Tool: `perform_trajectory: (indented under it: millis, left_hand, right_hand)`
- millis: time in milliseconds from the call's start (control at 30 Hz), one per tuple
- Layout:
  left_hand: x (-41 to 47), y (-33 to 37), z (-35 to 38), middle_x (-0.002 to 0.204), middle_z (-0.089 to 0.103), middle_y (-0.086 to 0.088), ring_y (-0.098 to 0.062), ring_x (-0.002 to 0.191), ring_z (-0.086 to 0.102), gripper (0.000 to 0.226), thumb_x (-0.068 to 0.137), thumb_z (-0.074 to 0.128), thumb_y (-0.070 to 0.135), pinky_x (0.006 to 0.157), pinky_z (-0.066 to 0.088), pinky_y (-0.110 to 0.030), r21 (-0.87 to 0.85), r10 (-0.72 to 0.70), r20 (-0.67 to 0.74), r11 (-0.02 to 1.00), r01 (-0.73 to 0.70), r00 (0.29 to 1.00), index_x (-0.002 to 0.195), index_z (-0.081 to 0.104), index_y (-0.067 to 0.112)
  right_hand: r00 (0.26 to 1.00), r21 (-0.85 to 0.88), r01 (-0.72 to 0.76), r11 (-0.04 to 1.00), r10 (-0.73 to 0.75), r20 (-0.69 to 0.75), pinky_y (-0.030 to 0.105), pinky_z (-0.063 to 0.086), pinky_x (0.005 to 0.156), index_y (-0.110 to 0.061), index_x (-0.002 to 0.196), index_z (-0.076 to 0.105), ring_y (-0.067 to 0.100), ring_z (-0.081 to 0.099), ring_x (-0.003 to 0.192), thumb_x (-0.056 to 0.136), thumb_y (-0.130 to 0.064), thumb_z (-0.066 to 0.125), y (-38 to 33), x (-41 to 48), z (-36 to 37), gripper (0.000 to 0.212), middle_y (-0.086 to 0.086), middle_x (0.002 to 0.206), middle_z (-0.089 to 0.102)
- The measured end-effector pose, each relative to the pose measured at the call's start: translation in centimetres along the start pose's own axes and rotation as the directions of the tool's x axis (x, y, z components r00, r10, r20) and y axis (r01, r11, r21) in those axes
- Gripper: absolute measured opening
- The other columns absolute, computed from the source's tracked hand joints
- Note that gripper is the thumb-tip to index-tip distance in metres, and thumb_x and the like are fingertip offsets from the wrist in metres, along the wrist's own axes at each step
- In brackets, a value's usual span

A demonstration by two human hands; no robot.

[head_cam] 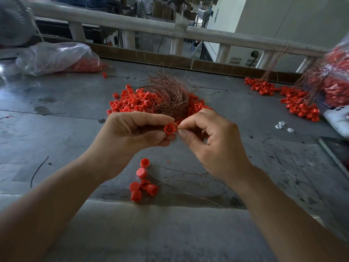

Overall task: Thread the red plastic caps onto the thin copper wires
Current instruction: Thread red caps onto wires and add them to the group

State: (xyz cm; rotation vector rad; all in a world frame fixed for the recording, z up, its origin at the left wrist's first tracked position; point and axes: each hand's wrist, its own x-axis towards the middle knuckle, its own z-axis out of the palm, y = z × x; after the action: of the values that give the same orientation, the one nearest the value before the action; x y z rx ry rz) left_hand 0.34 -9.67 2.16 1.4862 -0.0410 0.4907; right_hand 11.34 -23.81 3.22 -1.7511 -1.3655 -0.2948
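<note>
My left hand (132,133) pinches a red plastic cap (169,128) between thumb and fingers, its open side facing me. My right hand (211,140) meets it from the right, thumb and forefinger pinched at the cap's rim, apparently on a thin copper wire too fine to make out. Behind the hands lies a tangled bundle of copper wires (168,95) on a heap of loose red caps (132,101). Several caps (143,180) lie on the table below my hands, with thin wires (188,176) trailing right from them.
A grey metal table (66,110) carries a clear bag of red caps (56,57) at the back left. Caps strung on wire bunches (294,99) lie at the right beside another bag (338,76). Small white parts (282,125) and a phone (338,118) sit at the right edge.
</note>
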Motion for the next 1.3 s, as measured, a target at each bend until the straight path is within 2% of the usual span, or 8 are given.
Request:
perform_trajectory:
  millis: [367, 533, 667, 800, 867, 1000, 1200, 1300]
  left_hand:
    - [0.2, -0.1, 0.2, 0.082, 0.074, -0.002, -0.015, 0.077, 0.070, 0.031, 0.060, 0.065, 0.011, 0.065, 0.054, -0.019, 0.020, -0.022, -0.051, 1.000, 0.023, 0.998, 0.089, 0.073, 0.017]
    - [0.1, 0.0, 0.0, 0.083, 0.073, -0.002, -0.016, 0.078, 0.070, 0.031, 0.055, 0.078, 0.028, 0.066, 0.054, -0.019, -0.047, -0.003, -0.008, 0.999, 0.002, 1.000, 0.085, 0.076, 0.021]
    - [0.1, 0.1, 0.0, 0.081, 0.073, -0.004, -0.015, 0.076, 0.070, 0.028, 0.055, 0.077, 0.023, 0.065, 0.054, -0.019, -0.100, -0.009, 0.007, 0.995, 0.009, 1.000, 0.083, 0.076, 0.018]
    - [0.1, 0.2, 0.2, 0.078, 0.073, -0.005, -0.015, 0.071, 0.070, 0.023, 0.057, 0.067, 0.011, 0.061, 0.055, -0.019, -0.164, -0.025, 0.023, 0.986, 0.028, 0.999, 0.078, 0.076, 0.015]
    - [0.0, 0.1, 0.3, 0.078, 0.073, -0.005, -0.015, 0.071, 0.070, 0.022, 0.059, 0.067, 0.010, 0.061, 0.055, -0.019, -0.178, -0.024, 0.048, 0.983, 0.032, 0.999, 0.079, 0.076, 0.014]
    - [0.0, 0.0, 0.2, 0.082, 0.073, -0.005, -0.015, 0.075, 0.070, 0.024, 0.060, 0.076, 0.019, 0.064, 0.055, -0.020, -0.185, -0.018, 0.100, 0.982, 0.036, 0.995, 0.084, 0.075, 0.015]
    - [0.0, -0.2, 0.2, 0.087, 0.072, -0.009, -0.017, 0.079, 0.070, 0.019, 0.066, 0.070, 0.013, 0.066, 0.055, -0.020, -0.231, -0.040, 0.142, 0.970, 0.072, 0.989, 0.085, 0.073, 0.015]
    - [0.1, 0.0, 0.0, 0.085, 0.072, -0.008, -0.017, 0.079, 0.070, 0.019, 0.066, 0.066, 0.010, 0.065, 0.055, -0.019, -0.248, -0.045, 0.112, 0.966, 0.072, 0.993, 0.083, 0.073, 0.013]
  right_hand:
    - [0.999, 0.045, -0.008, 0.999, 0.007, 0.032, 0.008, 0.037, 0.064, -0.006, 0.077, 0.068, -0.001, 0.049, 0.067, 0.078, -0.007, 0.064, -0.1, -0.1, 0.0, 0.004, -0.008, 0.072, 0.054]
    - [0.995, 0.200, -0.084, 0.976, 0.070, 0.076, 0.010, 0.040, 0.067, -0.011, 0.086, 0.069, 0.002, 0.055, 0.076, 0.079, -0.003, 0.056, -0.1, -0.1, -0.3, 0.016, -0.008, 0.079, 0.059]
    - [0.971, 0.398, -0.236, 0.887, 0.205, 0.120, 0.016, 0.042, 0.058, -0.027, 0.081, 0.055, 0.001, 0.051, 0.061, 0.076, -0.009, 0.058, -0.1, 0.0, -0.3, 0.019, -0.012, 0.068, 0.055]
    - [0.941, 0.471, -0.335, 0.816, 0.271, 0.201, 0.014, 0.041, 0.052, -0.026, 0.076, 0.051, 0.001, 0.051, 0.057, 0.071, -0.011, 0.065, -0.1, 0.2, -0.3, 0.021, -0.009, 0.063, 0.057]
    - [0.927, 0.516, -0.372, 0.772, 0.273, 0.259, 0.012, 0.040, 0.050, -0.023, 0.074, 0.051, -0.001, 0.050, 0.053, 0.073, -0.003, 0.070, -0.1, 0.1, 0.0, 0.028, -0.009, 0.060, 0.057]
    - [0.911, 0.538, -0.408, 0.738, 0.290, 0.293, 0.011, 0.039, 0.047, -0.019, 0.073, 0.050, -0.002, 0.050, 0.051, 0.074, 0.008, 0.068, -0.3, 0.1, 0.2, 0.032, -0.009, 0.059, 0.057]
    - [0.895, 0.544, -0.442, 0.713, 0.312, 0.318, 0.009, 0.035, 0.041, -0.017, 0.072, 0.049, -0.002, 0.047, 0.043, 0.075, 0.008, 0.066, -0.2, 0.3, -0.2, 0.030, -0.012, 0.053, 0.054]
    - [0.885, 0.515, -0.455, 0.727, 0.306, 0.350, 0.010, 0.032, 0.036, -0.016, 0.075, 0.052, 0.000, 0.045, 0.038, 0.073, -0.011, 0.070, -0.1, 0.6, -1.1, 0.018, -0.006, 0.056, 0.059]
